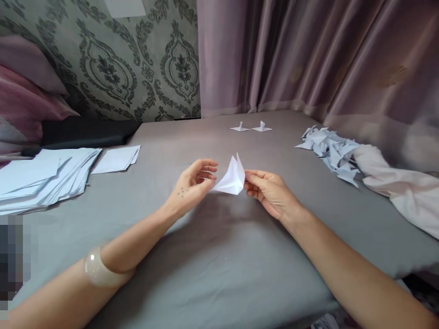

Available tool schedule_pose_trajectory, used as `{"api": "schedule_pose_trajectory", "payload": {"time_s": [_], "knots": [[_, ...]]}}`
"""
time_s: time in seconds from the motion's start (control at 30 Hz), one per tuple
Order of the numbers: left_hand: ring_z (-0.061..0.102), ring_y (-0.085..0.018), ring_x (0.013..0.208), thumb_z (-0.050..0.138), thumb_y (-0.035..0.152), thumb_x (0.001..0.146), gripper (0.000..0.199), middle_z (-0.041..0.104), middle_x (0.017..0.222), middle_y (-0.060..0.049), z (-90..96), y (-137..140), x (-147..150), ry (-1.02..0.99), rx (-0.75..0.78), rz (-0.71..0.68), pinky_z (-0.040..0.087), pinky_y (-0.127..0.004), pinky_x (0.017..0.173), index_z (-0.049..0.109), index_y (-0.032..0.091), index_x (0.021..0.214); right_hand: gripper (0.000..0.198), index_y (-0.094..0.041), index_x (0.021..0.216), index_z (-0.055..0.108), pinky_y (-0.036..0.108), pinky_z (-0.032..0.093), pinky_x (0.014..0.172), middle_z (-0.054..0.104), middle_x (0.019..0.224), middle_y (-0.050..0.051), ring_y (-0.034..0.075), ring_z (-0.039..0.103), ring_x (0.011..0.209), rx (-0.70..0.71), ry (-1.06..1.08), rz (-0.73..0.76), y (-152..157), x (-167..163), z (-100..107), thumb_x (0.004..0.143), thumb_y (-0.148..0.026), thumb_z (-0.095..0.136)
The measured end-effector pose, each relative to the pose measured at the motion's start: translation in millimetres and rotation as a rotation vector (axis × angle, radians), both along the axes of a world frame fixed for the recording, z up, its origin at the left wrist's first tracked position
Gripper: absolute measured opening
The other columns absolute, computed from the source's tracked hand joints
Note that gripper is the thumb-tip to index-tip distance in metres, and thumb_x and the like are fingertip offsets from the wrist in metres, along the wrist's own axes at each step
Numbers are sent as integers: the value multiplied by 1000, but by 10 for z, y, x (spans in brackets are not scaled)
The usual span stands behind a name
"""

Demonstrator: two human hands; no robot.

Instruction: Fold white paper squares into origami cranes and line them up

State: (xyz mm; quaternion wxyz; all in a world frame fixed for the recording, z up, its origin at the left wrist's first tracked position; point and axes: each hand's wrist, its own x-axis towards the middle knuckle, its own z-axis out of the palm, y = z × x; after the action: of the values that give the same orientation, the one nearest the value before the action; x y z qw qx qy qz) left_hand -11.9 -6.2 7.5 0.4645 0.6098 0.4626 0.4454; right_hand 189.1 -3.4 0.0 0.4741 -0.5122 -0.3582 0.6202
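A partly folded white paper crane (232,178) is held up above the grey sheet, two points upright and one stretching left. My right hand (269,189) pinches its right edge between thumb and fingers. At the left point, my left hand (195,183) is close by with curved fingers apart; its thumb is beside the paper tip, and whether they touch I cannot tell. Beyond the hands, two finished paper cranes (262,127) stand side by side on the sheet.
A heap of folded paper cranes (331,148) lies at the right beside a pale cloth (394,178). Stacks of white paper (44,178) and smaller sheets (115,160) are at the left, before a black item (89,131). Curtains (274,55) hang behind.
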Motion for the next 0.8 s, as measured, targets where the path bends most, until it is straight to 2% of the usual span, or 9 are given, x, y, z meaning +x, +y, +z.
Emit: {"api": "schedule_pose_trajectory", "payload": {"time_s": [0.17,0.3,0.47,0.63,0.7,0.8], "knots": [[54,-21,111,50,5,70,51,48,125,-9,-88,-58,9,232,498,-45,50,-35,86,51,24,117,9,-14,74,67,16,43,45,62,61,-1,7,55,53,-124,165,-94,45,22,-19,67,-15,72],[50,-23,118,51,2,75,53,43,129,-11,-127,-53,3,384,745,3,53,-36,87,47,25,122,7,-13,72,66,15,45,44,61,59,-1,6,54,50,-152,249,-113,59,42,-34,67,-9,68],[58,-19,106,57,11,86,34,58,116,-10,-137,-28,4,433,864,-14,53,-35,87,52,22,118,18,-16,77,65,13,45,43,63,63,-2,6,55,50,-256,374,-46,15,-9,3,66,-2,66],[63,-17,97,57,14,90,20,66,106,-9,-109,-3,7,387,988,-70,52,-33,85,59,20,109,16,-16,78,63,12,43,41,64,66,-2,6,56,50,-330,399,17,-65,-102,67,69,-3,66],[63,-18,95,57,14,89,19,68,104,-9,-111,6,4,368,992,-81,51,-33,84,61,20,107,14,-15,77,62,12,43,41,63,66,-1,5,56,51,-346,394,32,-77,-117,67,70,-3,66],[62,-18,93,59,19,89,18,68,103,-8,-126,3,2,383,908,-88,50,-35,84,63,22,106,11,-15,75,62,11,44,43,62,65,-1,5,55,52,-350,381,72,-80,-118,44,72,-5,66]]}}
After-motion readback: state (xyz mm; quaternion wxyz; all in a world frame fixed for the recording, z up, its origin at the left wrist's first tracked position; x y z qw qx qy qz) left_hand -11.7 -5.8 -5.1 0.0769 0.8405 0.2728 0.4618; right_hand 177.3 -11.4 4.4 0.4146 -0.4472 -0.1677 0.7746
